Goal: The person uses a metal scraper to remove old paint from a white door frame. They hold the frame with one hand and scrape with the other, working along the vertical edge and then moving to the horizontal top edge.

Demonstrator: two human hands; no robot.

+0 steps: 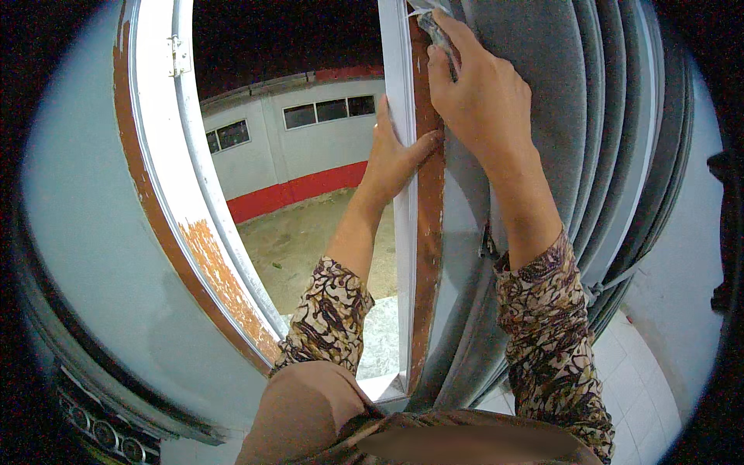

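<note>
My left hand (pixel 393 157) grips the white right-hand jamb (pixel 400 244) of an opening in the wall. Its thumb lies across the brown-painted strip (pixel 429 244) alongside, where the paint is chipped at the edges. Higher up, beside the same strip, my right hand (pixel 482 96) pinches a small dark object (pixel 440 38) with clear crumpled plastic about it. My fingers partly cover this object, so its exact kind is unclear. Both forearms are raised, in patterned sleeves.
Grey pleated curtains (pixel 535 116) hang close beside my right arm, gathered by a tie (pixel 610 283). The left white frame (pixel 160 116) carries a metal hinge (pixel 175 56) and patchy orange-brown areas (pixel 224 273). Outside stands a white building with a red band (pixel 290 187).
</note>
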